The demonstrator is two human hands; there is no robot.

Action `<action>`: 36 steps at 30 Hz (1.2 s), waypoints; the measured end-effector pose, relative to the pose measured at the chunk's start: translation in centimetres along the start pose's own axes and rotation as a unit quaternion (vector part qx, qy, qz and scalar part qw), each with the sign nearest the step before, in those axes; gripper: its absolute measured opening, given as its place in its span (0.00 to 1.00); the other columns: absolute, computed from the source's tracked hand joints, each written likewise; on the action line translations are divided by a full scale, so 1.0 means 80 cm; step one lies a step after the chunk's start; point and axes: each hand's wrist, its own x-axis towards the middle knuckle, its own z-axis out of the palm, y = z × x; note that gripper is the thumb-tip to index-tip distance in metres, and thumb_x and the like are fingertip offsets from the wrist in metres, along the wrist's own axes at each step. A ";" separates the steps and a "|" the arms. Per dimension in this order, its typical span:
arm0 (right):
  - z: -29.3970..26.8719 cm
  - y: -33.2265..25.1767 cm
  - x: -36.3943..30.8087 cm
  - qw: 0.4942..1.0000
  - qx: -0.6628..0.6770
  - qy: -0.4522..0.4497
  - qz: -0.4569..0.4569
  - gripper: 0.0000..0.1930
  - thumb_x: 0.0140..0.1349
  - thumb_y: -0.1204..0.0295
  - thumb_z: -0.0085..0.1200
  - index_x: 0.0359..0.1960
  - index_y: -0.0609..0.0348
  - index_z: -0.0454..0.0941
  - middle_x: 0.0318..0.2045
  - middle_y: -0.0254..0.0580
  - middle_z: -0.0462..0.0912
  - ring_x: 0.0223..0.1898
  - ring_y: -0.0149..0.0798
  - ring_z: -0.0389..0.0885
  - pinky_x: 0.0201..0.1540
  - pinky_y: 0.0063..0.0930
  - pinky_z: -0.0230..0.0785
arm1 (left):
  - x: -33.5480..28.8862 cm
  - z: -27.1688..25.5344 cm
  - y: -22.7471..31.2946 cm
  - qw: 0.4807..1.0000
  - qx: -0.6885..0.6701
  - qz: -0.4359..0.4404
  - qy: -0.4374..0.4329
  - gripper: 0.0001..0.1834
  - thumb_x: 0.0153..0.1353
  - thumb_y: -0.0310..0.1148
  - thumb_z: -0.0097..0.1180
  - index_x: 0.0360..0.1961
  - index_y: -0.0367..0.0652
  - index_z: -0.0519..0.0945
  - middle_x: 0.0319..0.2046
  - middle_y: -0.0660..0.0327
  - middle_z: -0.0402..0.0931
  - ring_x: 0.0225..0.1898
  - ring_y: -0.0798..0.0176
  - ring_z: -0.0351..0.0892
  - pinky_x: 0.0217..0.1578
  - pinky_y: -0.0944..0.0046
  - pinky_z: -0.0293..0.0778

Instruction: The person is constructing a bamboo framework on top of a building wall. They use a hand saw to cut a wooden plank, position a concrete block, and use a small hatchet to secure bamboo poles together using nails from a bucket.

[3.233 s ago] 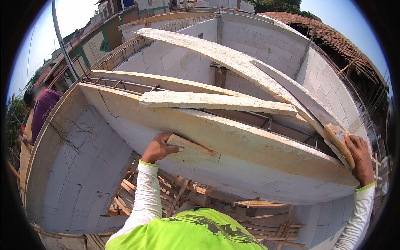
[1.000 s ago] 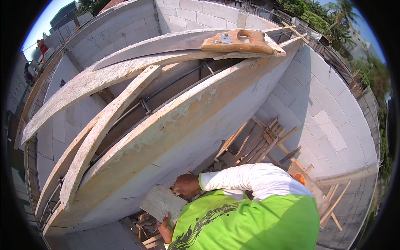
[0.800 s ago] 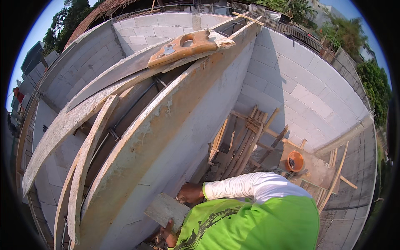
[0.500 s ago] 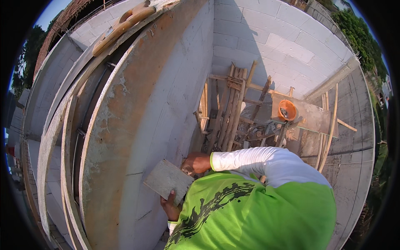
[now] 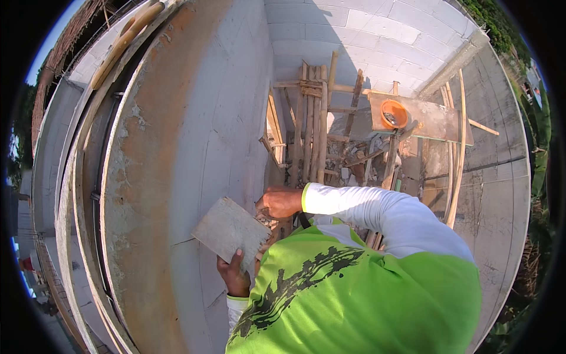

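Observation:
A flat, rectangular grey board [image 5: 229, 227], smeared with what looks like dried mortar, is tilted beside the white block wall. My left hand [image 5: 236, 274] grips its near edge, thumb on top and fingers underneath. Just past the board's right corner is my right hand [image 5: 279, 202], curled closed with its knuckles upward. Whatever it may hold is hidden beneath the fingers. My white right sleeve [image 5: 348, 203] reaches across from the right, and my green shirt [image 5: 365, 301] covers the lower middle, hiding what lies under it.
On the left stands a large curved-looking panel [image 5: 138, 177] stained brown, against the white block wall [image 5: 227, 118]. Ahead and below are wooden poles [image 5: 315, 124] and rubble [image 5: 354, 171]. An orange bucket [image 5: 394, 114] sits on a plank [image 5: 433, 121] at the right.
The view has shifted slightly, moving the surroundings left and up. My right hand has moved away from the board's edge, and more of the board's face shows. The left hand keeps its grip.

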 end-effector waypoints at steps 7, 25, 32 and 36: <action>-0.016 0.026 0.004 0.986 0.097 0.119 0.069 0.17 0.60 0.64 0.61 0.48 0.60 0.77 0.25 0.41 0.76 0.30 0.43 0.79 0.40 0.37 0.73 | 0.026 0.026 -0.010 0.993 -0.064 0.093 -0.031 0.23 0.60 0.30 0.58 0.57 0.36 0.70 0.52 0.51 0.72 0.52 0.49 0.77 0.51 0.55 0.75; 0.026 0.011 -0.078 0.743 0.519 0.419 0.050 0.21 0.65 0.72 0.57 0.58 0.61 0.69 0.49 0.35 0.78 0.50 0.29 0.75 0.54 0.26 0.67 | 0.068 0.097 0.207 0.840 0.264 0.474 0.035 0.25 0.54 0.31 0.67 0.52 0.36 0.74 0.52 0.49 0.75 0.59 0.46 0.69 0.59 0.51 0.66; 0.015 -0.001 -0.151 0.641 0.514 0.562 0.099 0.17 0.62 0.67 0.61 0.50 0.57 0.73 0.42 0.35 0.81 0.37 0.31 0.80 0.30 0.28 0.71 | 0.158 0.126 0.395 0.640 0.491 0.563 0.180 0.22 0.53 0.38 0.67 0.48 0.39 0.80 0.46 0.51 0.79 0.54 0.48 0.72 0.57 0.50 0.67; 0.034 0.039 -0.209 0.576 0.502 0.630 0.136 0.21 0.60 0.62 0.63 0.51 0.57 0.73 0.39 0.36 0.82 0.33 0.34 0.81 0.29 0.27 0.71 | 0.195 0.128 0.401 0.641 0.571 0.483 0.171 0.26 0.57 0.46 0.63 0.51 0.39 0.79 0.45 0.46 0.81 0.49 0.44 0.79 0.49 0.50 0.74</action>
